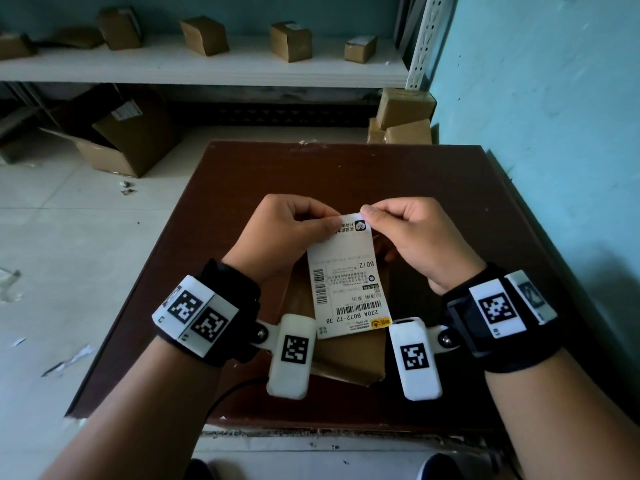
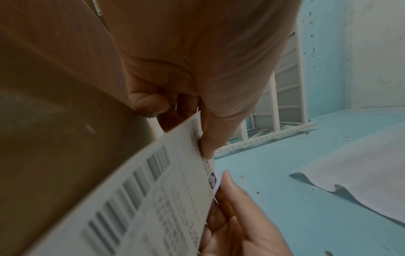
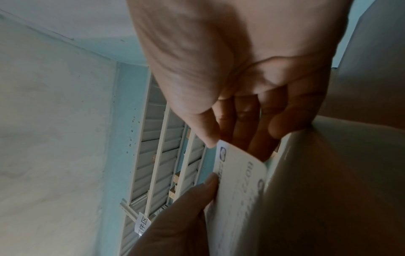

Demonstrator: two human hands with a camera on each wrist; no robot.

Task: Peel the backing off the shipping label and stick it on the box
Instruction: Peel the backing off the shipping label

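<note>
a person's left hand [image 1: 282, 233] and right hand [image 1: 412, 237] pinch the far edge of a white shipping label [image 1: 348, 282], thumb and fingers of each hand clamped on the paper, side by side at its two far corners. the label is held printed side up above a brown cardboard box [image 1: 349, 358], its near edge hanging over the box top; whether paper and box touch cannot be told. the box lies on a dark brown table [image 1: 450, 188], at the table's near side, partly hidden under the label and both wrists. from the left wrist view the label's barcodes [image 2: 122, 195] run blurred across the sheet, with the left thumb [image 2: 208, 138] pressed on its edge. no lifted backing can be made out. beyond the table's far edge stands a white shelf [image 1: 207, 69] carrying small cartons, with an open carton [image 1: 117, 147] on the floor to the table's far left and stacked boxes [image 1: 403, 116] at its far right corner, by a blue wall [image 1: 554, 116].
</note>
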